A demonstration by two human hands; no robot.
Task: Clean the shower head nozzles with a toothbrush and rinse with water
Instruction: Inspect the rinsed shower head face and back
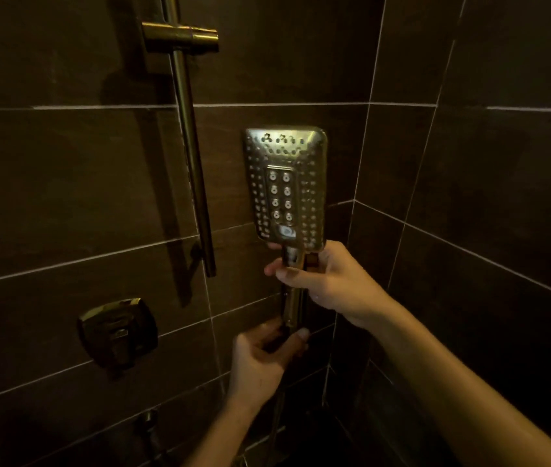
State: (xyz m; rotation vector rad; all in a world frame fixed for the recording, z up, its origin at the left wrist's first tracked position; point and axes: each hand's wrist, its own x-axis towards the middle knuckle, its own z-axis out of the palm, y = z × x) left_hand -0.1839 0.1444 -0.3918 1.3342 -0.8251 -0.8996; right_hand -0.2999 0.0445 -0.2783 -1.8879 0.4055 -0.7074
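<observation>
A rectangular metal shower head (286, 187) is held upright in front of the dark tiled wall, its nozzle face turned toward me. Rows of small nozzles ring a middle panel with larger ones. My right hand (328, 281) grips the top of the handle just under the head. My left hand (264, 358) is curled round the bottom of the handle, where the hose (276, 429) joins and drops down. No toothbrush is in view, and no water comes from the nozzles.
A vertical slide rail (193, 156) with an empty holder bracket (183, 37) runs down the wall to the left. A square mixer valve handle (119, 332) sits lower left. The wall corner lies to the right of the shower head.
</observation>
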